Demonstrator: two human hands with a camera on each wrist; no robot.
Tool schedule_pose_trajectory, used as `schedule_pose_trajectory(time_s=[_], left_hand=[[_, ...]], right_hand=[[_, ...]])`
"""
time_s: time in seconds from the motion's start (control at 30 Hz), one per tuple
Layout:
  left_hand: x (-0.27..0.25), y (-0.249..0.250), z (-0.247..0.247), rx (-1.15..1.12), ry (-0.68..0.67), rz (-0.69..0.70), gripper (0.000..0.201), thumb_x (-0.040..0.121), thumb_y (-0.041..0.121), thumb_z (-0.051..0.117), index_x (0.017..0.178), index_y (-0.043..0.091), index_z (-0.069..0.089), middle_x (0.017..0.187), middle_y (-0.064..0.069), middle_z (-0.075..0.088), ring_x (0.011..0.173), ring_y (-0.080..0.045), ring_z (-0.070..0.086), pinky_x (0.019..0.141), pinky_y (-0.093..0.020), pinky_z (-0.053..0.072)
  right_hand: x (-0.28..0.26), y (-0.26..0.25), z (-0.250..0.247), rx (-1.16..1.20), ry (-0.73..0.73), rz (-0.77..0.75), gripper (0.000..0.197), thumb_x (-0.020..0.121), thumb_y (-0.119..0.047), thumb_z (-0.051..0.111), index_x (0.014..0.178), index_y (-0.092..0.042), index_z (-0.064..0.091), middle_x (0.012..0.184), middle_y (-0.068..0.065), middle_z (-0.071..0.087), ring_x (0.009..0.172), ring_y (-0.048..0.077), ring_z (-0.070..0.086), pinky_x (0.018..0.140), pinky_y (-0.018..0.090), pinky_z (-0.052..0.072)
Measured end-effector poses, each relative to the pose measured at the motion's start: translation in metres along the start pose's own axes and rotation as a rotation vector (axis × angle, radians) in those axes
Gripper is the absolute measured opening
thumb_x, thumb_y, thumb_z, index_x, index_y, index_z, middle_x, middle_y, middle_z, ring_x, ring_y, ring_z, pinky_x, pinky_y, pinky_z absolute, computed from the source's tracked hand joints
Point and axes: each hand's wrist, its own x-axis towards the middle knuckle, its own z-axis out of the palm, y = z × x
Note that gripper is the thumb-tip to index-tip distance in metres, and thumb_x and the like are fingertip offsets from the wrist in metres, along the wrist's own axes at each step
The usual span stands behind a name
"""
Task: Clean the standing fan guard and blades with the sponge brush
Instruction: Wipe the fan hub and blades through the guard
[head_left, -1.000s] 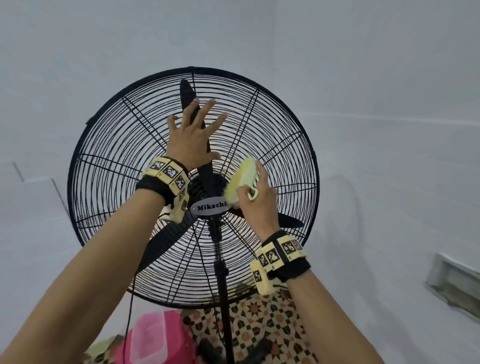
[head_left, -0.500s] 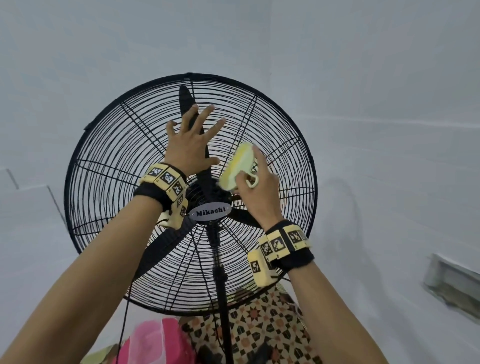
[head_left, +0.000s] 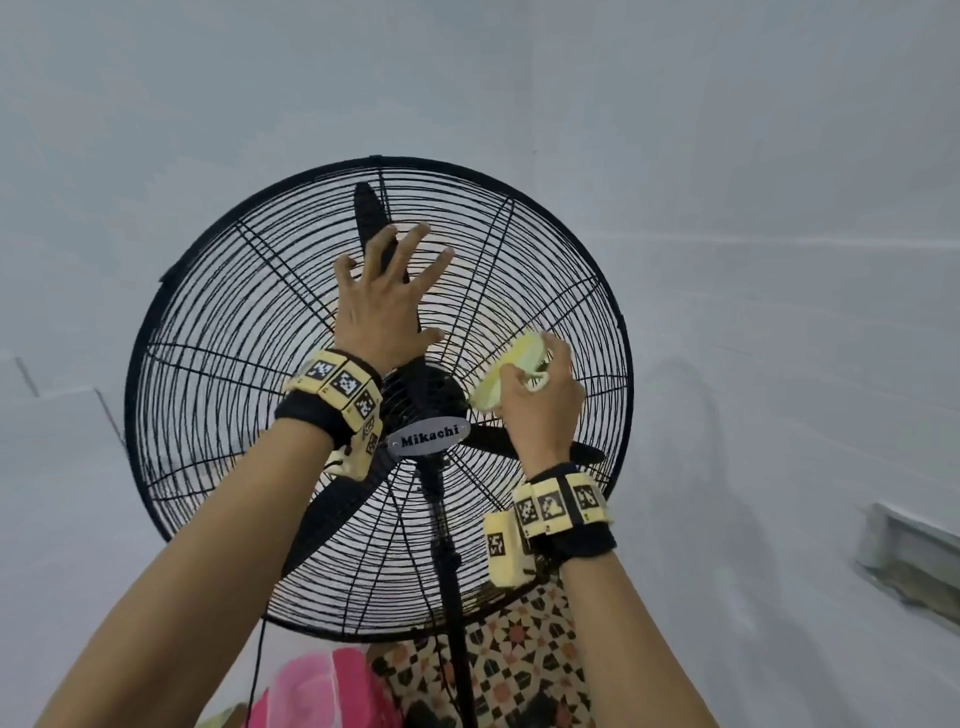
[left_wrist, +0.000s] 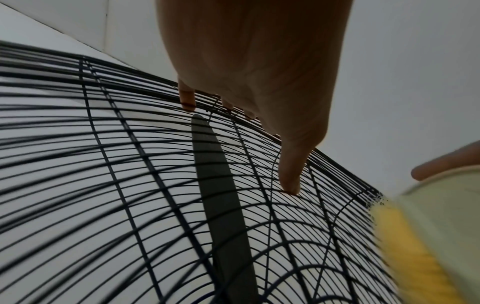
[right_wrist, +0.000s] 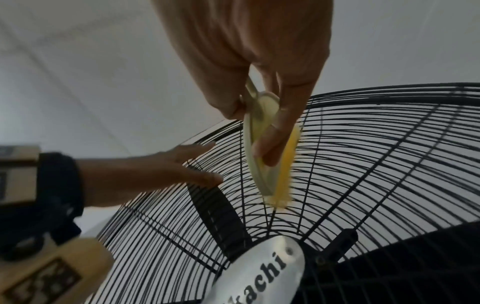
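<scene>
A black standing fan fills the head view, with its round wire guard (head_left: 218, 332) facing me and a silver Mikachi badge (head_left: 429, 436) at the hub. Dark blades (head_left: 370, 213) show behind the wires, one pointing up. My left hand (head_left: 387, 306) lies flat on the upper guard with straight spread fingers (left_wrist: 289, 174). My right hand (head_left: 540, 400) grips the pale yellow sponge brush (head_left: 511, 371) by its back. The brush's yellow sponge edge (right_wrist: 284, 174) presses on the guard wires just right of the hub.
The fan's black pole (head_left: 457, 613) runs down to a patterned tiled floor (head_left: 519, 675). A pink plastic container (head_left: 322, 691) sits near the base at lower left, with a black cord (head_left: 257, 670) hanging beside it. Plain grey walls surround the fan.
My right hand has carried the sponge brush to the right and outward across the guard, away from the hub. The left hand has stayed flat on the upper wires.
</scene>
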Motion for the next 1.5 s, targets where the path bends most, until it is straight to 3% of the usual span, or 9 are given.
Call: schedule_pose_trajectory(time_s=[0.23, 0.37, 0.5, 0.67, 0.83, 0.97, 1.17, 1.3, 1.5], left_hand=[[-0.009, 0.013, -0.004, 0.000, 0.044, -0.004, 0.103, 0.078, 0.068, 0.072, 0.163, 0.041, 0.020, 0.173, 0.003, 0.005, 0.157, -0.031, 0.008, 0.113, -0.065, 0.028], [-0.013, 0.014, -0.007, -0.001, 0.054, -0.009, 0.104, 0.077, 0.068, 0.075, 0.162, 0.041, 0.022, 0.172, 0.003, 0.007, 0.156, -0.030, 0.009, 0.113, -0.065, 0.029], [-0.018, 0.015, -0.005, -0.001, 0.093, 0.004, 0.106, 0.074, 0.065, 0.079, 0.161, 0.039, 0.026, 0.172, 0.001, 0.011, 0.155, -0.032, 0.013, 0.110, -0.066, 0.030], [-0.020, 0.014, -0.005, 0.002, 0.092, -0.005, 0.107, 0.073, 0.065, 0.080, 0.162, 0.038, 0.026, 0.172, 0.000, 0.011, 0.155, -0.033, 0.014, 0.110, -0.067, 0.030], [-0.022, 0.015, -0.004, -0.004, 0.094, 0.001, 0.107, 0.073, 0.065, 0.078, 0.162, 0.037, 0.025, 0.172, 0.001, 0.008, 0.156, -0.034, 0.014, 0.110, -0.067, 0.031], [-0.021, 0.014, -0.004, 0.003, 0.067, -0.012, 0.108, 0.075, 0.067, 0.077, 0.163, 0.039, 0.020, 0.173, 0.001, 0.004, 0.157, -0.033, 0.009, 0.112, -0.066, 0.029], [-0.023, 0.014, -0.003, 0.000, 0.095, 0.003, 0.108, 0.075, 0.067, 0.077, 0.163, 0.039, 0.021, 0.172, 0.001, 0.008, 0.156, -0.033, 0.013, 0.110, -0.067, 0.030], [-0.024, 0.017, -0.006, 0.021, 0.057, -0.031, 0.106, 0.079, 0.067, 0.072, 0.164, 0.039, 0.016, 0.173, 0.001, 0.001, 0.158, -0.032, 0.007, 0.114, -0.067, 0.026], [-0.021, 0.023, -0.015, -0.009, 0.115, -0.003, 0.104, 0.064, 0.061, 0.079, 0.155, 0.029, 0.040, 0.174, -0.007, -0.006, 0.160, -0.040, -0.006, 0.123, -0.070, 0.004]], right_hand=[[-0.017, -0.003, 0.013, 0.061, -0.033, -0.172, 0.063, 0.099, -0.005, 0.058, 0.156, -0.024, 0.040, 0.147, 0.002, 0.055, 0.122, 0.011, 0.057, 0.093, 0.023, 0.057], [-0.010, 0.004, 0.003, 0.171, 0.093, -0.057, 0.060, 0.101, -0.008, 0.055, 0.156, -0.026, 0.037, 0.150, 0.006, 0.051, 0.124, 0.023, 0.060, 0.080, 0.037, 0.064], [-0.007, -0.002, 0.015, 0.169, -0.020, -0.282, 0.051, 0.105, -0.016, 0.053, 0.152, -0.024, 0.035, 0.143, 0.013, 0.056, 0.113, 0.025, 0.066, 0.070, 0.021, 0.062], [0.007, 0.021, 0.005, 0.268, 0.279, 0.151, 0.054, 0.102, -0.007, 0.054, 0.153, -0.020, 0.040, 0.143, 0.011, 0.054, 0.116, 0.033, 0.066, 0.070, 0.046, 0.065], [-0.003, 0.008, 0.019, 0.197, 0.057, -0.263, 0.049, 0.107, -0.020, 0.052, 0.154, -0.027, 0.041, 0.143, -0.014, 0.047, 0.117, -0.013, 0.054, 0.080, 0.010, 0.054], [0.003, 0.024, 0.012, 0.226, 0.279, 0.043, 0.050, 0.105, -0.012, 0.051, 0.153, -0.022, 0.043, 0.147, 0.002, 0.053, 0.118, 0.014, 0.064, 0.072, 0.008, 0.054], [0.004, 0.012, 0.023, 0.190, 0.019, -0.361, 0.045, 0.108, -0.019, 0.049, 0.152, -0.024, 0.043, 0.144, -0.009, 0.049, 0.115, -0.014, 0.053, 0.077, 0.004, 0.051], [0.004, 0.031, 0.012, 0.234, 0.300, -0.015, 0.044, 0.106, -0.011, 0.049, 0.148, -0.019, 0.048, 0.148, 0.002, 0.051, 0.120, 0.017, 0.063, 0.075, 0.010, 0.055], [0.018, 0.005, 0.021, 0.203, 0.017, -0.497, 0.037, 0.107, -0.015, 0.050, 0.144, -0.016, 0.051, 0.143, 0.001, 0.052, 0.114, -0.012, 0.056, 0.073, 0.005, 0.052]])
